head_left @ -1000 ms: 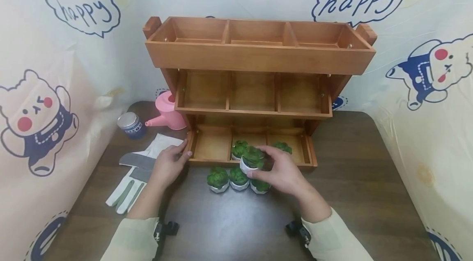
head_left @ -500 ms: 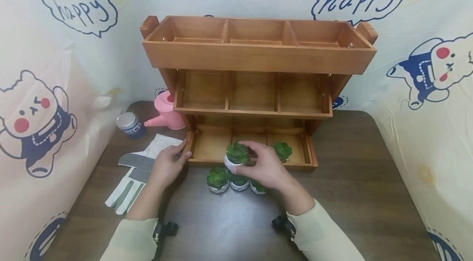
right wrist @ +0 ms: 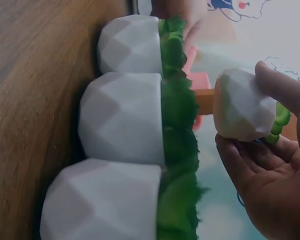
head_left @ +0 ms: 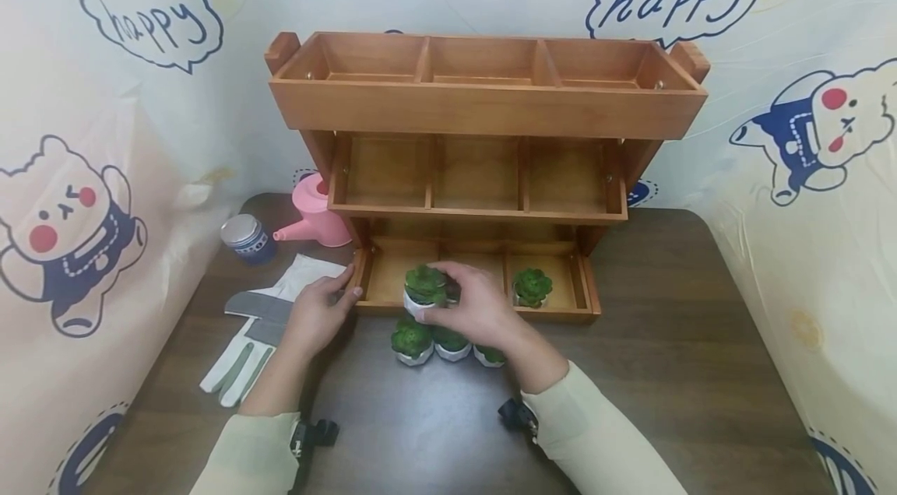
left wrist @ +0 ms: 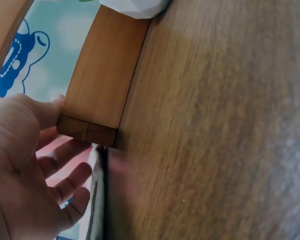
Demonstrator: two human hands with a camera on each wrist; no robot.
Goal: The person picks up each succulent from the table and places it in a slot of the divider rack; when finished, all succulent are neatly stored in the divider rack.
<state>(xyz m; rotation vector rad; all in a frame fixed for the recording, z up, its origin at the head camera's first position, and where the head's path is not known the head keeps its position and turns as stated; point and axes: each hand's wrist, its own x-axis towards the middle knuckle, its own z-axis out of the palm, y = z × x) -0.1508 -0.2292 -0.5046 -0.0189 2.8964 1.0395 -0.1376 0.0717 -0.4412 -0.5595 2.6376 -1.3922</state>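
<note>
A: Where is the potted plant [head_left: 425, 291]?

B: Aloft in the right hand [head_left: 476, 304], seen against the left compartment of the bottom tray [head_left: 561, 316]. Whether it hangs over the tray's rim or just in front of it, I cannot tell.

A: And the grip?

B: Thumb on one side of the white pot, fingers on the other, pinching it. The left hand [head_left: 322, 316] touches the tray's left end with thumb and fingers, the rest loosely bent and apart; how firmly it presses, I cannot tell.

A: Which way does the plant point?

B: Leaves up, base down. Its axis from base to leaves is close to upright, nearly in line with the three potted plants [right wrist: 121, 117] standing side by side on the worktop [head_left: 666, 378] before the tray.

A: The wooden rack [head_left: 490, 112]?

B: Three tiers, its long axis running left to right. One green plant [head_left: 532, 287] sits leaves-up in the bottom tray's right compartment; another [head_left: 453, 291], mostly hidden behind the right hand, shows at the middle one.

A: To the left?

B: A pink watering can [head_left: 322, 211], spout pointing left toward a blue jar [head_left: 248, 238], and gloves [head_left: 269, 316] lying beside the left hand.
</note>
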